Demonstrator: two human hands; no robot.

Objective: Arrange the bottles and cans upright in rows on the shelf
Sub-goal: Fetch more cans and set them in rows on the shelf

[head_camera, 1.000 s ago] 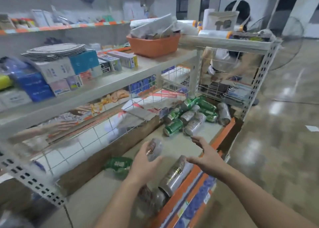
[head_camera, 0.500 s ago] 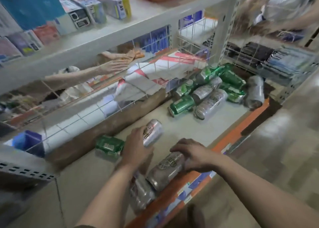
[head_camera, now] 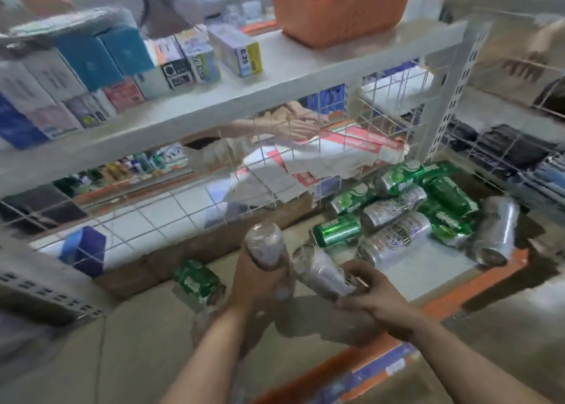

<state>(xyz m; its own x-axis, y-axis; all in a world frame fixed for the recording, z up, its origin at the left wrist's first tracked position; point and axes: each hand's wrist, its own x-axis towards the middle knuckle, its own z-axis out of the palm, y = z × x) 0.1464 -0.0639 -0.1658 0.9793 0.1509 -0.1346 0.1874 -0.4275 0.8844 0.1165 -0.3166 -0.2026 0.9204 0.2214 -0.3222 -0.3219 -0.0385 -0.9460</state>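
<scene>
My left hand (head_camera: 258,284) grips a silver can (head_camera: 265,244) lifted off the shelf, its end tilted toward me. Beside it, my right hand (head_camera: 371,299) holds a second silver can (head_camera: 321,270), also lifted and tilted. A green can (head_camera: 197,281) stands on the lower shelf (head_camera: 146,348) just left of my left hand. Farther right on the shelf, a heap of green cans (head_camera: 336,231) and silver cans (head_camera: 394,240) lies on its side; one silver can (head_camera: 496,231) lies apart at the right.
A wire grid (head_camera: 171,217) backs the lower shelf, with another person's hands (head_camera: 290,125) and papers behind it. The upper shelf (head_camera: 244,95) carries boxes and an orange basket (head_camera: 339,9). An orange front rail (head_camera: 452,299) edges the shelf; floor lies to the right.
My right hand closed round the silver can that lay by the rail and raised it. My left hand lifted its can higher. The view is closer in.
</scene>
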